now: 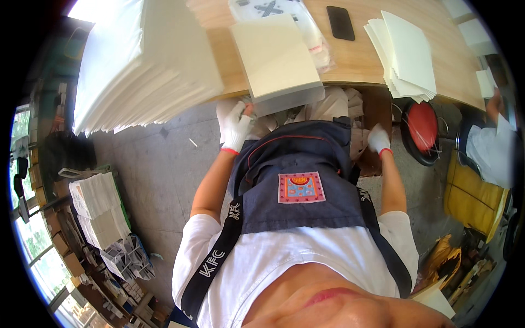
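My left hand (237,128), in a white glove with bare fingertips and a red cuff, is just below the table edge. Its fingers point up, slightly apart, beside the lower left corner of a clear plastic sleeve (290,100). I see nothing held in them. On top of the sleeve lies a stack of cream paper sheets (276,57); the sleeve's end sticks out past the table edge. My right hand (378,139), also gloved, hangs low at the right beside a brown cardboard box (377,112) under the table. Motion smears its fingers.
A tall stack of white sheets (147,71) rises on the wooden table's left side. Farther back lie a printed plastic package (314,38) and a black phone (340,23); fanned cream sheets (407,54) overhang the right edge. A red-seated stool (422,128) stands right.
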The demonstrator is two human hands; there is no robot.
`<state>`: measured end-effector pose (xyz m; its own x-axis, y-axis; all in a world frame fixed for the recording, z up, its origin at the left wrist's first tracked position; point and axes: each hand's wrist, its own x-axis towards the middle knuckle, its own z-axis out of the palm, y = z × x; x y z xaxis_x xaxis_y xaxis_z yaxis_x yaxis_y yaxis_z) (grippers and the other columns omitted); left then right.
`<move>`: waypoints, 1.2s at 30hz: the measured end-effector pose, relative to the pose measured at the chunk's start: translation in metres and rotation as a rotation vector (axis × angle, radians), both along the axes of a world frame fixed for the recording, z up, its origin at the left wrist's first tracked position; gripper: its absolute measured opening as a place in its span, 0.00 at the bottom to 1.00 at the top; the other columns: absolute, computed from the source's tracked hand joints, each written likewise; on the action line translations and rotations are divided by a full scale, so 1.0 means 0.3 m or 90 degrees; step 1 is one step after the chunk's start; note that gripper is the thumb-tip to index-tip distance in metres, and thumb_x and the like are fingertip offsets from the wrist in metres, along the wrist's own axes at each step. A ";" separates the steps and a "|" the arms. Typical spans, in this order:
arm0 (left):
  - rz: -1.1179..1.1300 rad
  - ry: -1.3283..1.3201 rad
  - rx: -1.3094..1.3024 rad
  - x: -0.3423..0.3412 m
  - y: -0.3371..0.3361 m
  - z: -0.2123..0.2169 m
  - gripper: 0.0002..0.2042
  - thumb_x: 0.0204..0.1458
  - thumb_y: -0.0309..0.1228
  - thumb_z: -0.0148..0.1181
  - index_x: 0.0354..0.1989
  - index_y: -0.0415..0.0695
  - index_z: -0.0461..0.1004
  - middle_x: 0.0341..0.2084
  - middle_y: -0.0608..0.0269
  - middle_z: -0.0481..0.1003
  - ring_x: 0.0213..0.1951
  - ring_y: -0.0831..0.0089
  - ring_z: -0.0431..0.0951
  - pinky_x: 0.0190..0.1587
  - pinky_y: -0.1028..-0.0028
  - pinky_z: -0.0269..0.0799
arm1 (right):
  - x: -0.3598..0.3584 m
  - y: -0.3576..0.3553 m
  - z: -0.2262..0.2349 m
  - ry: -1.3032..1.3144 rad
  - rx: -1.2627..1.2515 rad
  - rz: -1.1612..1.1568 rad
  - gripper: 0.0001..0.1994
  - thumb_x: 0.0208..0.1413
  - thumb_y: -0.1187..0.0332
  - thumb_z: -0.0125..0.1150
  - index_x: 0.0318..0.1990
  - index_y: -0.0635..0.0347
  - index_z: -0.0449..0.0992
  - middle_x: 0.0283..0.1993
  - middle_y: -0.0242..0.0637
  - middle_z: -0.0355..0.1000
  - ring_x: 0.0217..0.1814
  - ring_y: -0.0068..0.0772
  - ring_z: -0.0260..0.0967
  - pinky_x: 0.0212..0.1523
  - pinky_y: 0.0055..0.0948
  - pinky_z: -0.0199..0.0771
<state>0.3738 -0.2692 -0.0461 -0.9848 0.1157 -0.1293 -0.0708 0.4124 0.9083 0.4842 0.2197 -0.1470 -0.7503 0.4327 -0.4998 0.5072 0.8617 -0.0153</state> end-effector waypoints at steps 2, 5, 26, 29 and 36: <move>-0.006 0.417 -0.342 -0.023 0.013 0.021 0.10 0.42 0.25 0.58 0.36 0.44 0.73 0.35 0.61 0.74 0.35 0.64 0.74 0.37 0.69 0.70 | 0.113 0.033 -0.059 -0.214 0.083 0.338 0.13 0.49 0.64 0.51 0.38 0.63 0.71 0.42 0.47 0.73 0.47 0.50 0.69 0.50 0.42 0.67; -0.104 0.630 -0.387 -0.058 0.040 0.106 0.15 0.36 0.24 0.60 0.37 0.48 0.75 0.40 0.63 0.72 0.40 0.59 0.71 0.42 0.63 0.70 | -0.163 -0.317 0.340 0.201 -0.106 0.117 0.17 0.44 0.67 0.58 0.44 0.56 0.71 0.41 0.43 0.73 0.46 0.49 0.68 0.48 0.41 0.65; 0.186 -0.049 0.268 -0.036 0.011 -0.032 0.06 0.54 0.30 0.53 0.29 0.41 0.66 0.15 0.71 0.64 0.16 0.83 0.65 0.16 0.80 0.58 | -0.382 -0.684 0.331 0.299 -0.759 -0.317 0.19 0.58 0.50 0.47 0.31 0.58 0.70 0.18 0.30 0.66 0.14 0.20 0.61 0.14 0.21 0.60; 0.125 0.037 0.186 -0.032 0.078 0.284 0.08 0.53 0.31 0.54 0.28 0.40 0.65 0.15 0.69 0.65 0.18 0.83 0.65 0.19 0.80 0.59 | -0.397 -0.699 0.320 0.245 -0.975 -0.286 0.14 0.59 0.56 0.49 0.36 0.59 0.70 0.23 0.30 0.68 0.16 0.20 0.62 0.15 0.20 0.62; 0.071 0.388 -0.138 0.122 -0.077 0.837 0.08 0.45 0.27 0.61 0.32 0.39 0.71 0.17 0.63 0.65 0.19 0.78 0.66 0.23 0.77 0.62 | -0.436 -0.856 0.663 0.306 -1.286 -0.079 0.05 0.59 0.67 0.51 0.34 0.57 0.69 0.21 0.26 0.66 0.16 0.17 0.59 0.16 0.16 0.56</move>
<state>0.4103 -0.2924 0.2049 -0.8939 0.0432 0.4462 0.3773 0.6102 0.6966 0.3534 -0.0371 0.0520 -0.9526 -0.3004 -0.0487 0.2174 -0.5597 -0.7997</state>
